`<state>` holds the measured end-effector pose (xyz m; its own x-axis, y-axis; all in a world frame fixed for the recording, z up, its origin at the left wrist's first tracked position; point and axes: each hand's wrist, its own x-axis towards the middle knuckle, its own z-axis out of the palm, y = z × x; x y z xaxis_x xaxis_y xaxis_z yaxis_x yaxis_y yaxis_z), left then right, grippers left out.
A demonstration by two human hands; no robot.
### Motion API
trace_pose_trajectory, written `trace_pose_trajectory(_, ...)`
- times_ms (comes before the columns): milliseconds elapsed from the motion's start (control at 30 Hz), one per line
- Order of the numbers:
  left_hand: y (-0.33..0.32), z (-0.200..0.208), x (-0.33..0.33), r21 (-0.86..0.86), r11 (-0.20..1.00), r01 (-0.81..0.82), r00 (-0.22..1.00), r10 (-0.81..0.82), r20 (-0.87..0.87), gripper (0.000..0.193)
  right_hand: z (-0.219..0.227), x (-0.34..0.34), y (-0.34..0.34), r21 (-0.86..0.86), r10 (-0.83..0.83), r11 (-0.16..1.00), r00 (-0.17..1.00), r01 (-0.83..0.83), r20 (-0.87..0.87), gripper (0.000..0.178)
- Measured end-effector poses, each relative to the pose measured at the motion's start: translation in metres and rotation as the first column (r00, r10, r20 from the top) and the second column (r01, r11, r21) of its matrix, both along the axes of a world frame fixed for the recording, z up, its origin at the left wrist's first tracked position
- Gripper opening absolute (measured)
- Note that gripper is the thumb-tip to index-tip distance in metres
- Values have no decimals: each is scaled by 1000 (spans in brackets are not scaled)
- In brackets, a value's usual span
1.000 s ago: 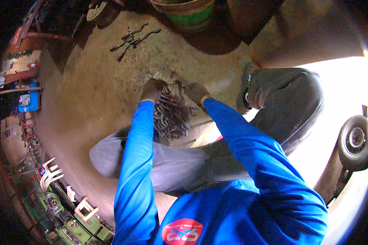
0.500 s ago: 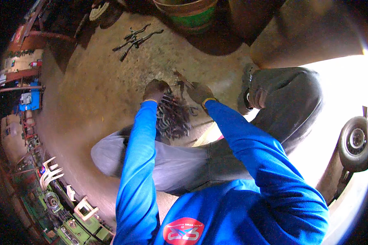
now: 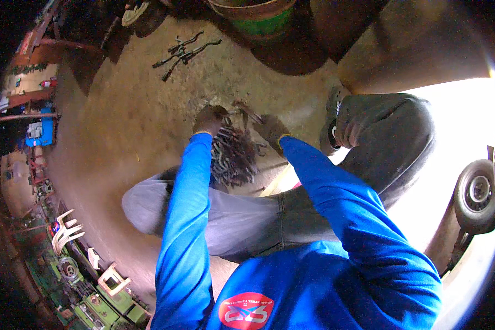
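Both hands wear dark gloves with yellowish cuffs. My left hand (image 3: 209, 119) is closed at the far left edge of a pile of bent dark metal rods (image 3: 234, 157) on the floor. What its fingers hold is hidden. Across from it, my right hand (image 3: 270, 128) is closed around a narrow reddish-brown bar-like tool (image 3: 249, 111), which points up and left toward the left hand. The tool's exact kind is blurred. The pile lies between my forearms, close to my folded leg.
Several long dark metal rods (image 3: 184, 53) lie crossed farther off on the floor. A green-banded bucket (image 3: 261, 22) stands at the far side. Green machinery (image 3: 96, 311) and a pale plastic chair (image 3: 67, 232) are at left, a wheel (image 3: 477, 190) at right.
The right hand and its tool have shifted slightly down and to the right. My left hand stays almost in place beside the pile.
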<state>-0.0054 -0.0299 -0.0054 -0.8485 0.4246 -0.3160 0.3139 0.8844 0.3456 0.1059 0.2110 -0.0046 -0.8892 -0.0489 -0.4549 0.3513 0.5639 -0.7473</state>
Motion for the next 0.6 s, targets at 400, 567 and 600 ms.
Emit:
trace_pose_trajectory(400, 11, 19, 10, -88, 996, -16, 1000, 15, -14, 21, -3, -14, -1, 169, 97, 979, 992, -111, 85, 40)
trace_pose_trajectory(567, 9, 42, 26, -231, 969, -86, 996, 91, 15, 24, -10, -2, 1, 189, -19, 982, 998, 8, 59, 42)
trace_pose_trajectory(600, 5, 44, 28, -223, 964, -147, 989, 143, -34, 26, -12, -5, 3, 173, -53, 984, 993, 34, 107, 46)
